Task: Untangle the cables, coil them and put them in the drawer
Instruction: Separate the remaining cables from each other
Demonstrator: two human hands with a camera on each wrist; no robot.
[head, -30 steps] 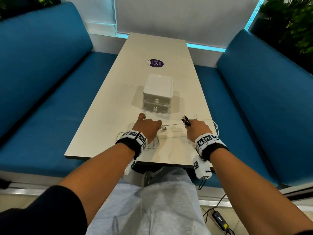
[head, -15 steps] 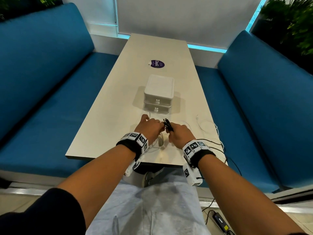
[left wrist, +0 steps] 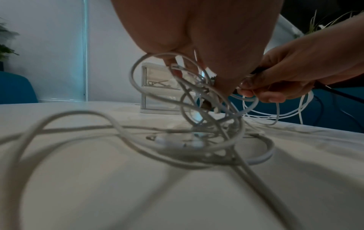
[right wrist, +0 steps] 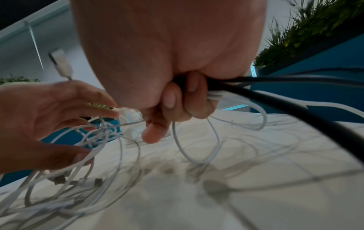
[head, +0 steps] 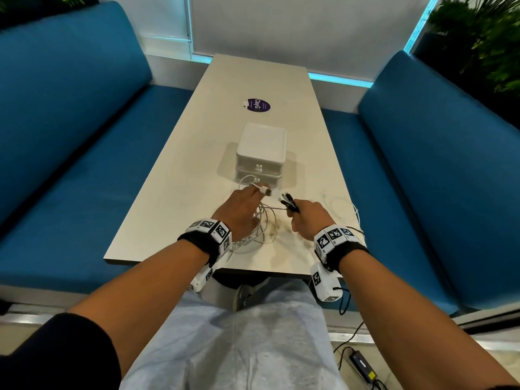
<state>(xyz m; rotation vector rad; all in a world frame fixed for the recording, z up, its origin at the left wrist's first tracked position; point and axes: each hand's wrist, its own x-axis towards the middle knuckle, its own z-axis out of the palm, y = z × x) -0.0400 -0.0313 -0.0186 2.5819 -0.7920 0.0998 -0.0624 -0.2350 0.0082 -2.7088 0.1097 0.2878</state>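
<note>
On the near end of the table, the left hand is pinching a white plug of the tangled white cables, while the right hand is gripping black cables tightly. Just behind both hands, the drawer unit is standing with its drawers pushed in.

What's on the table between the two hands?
In the head view, thin white cables loop across the table between the left hand and the right hand.
</note>
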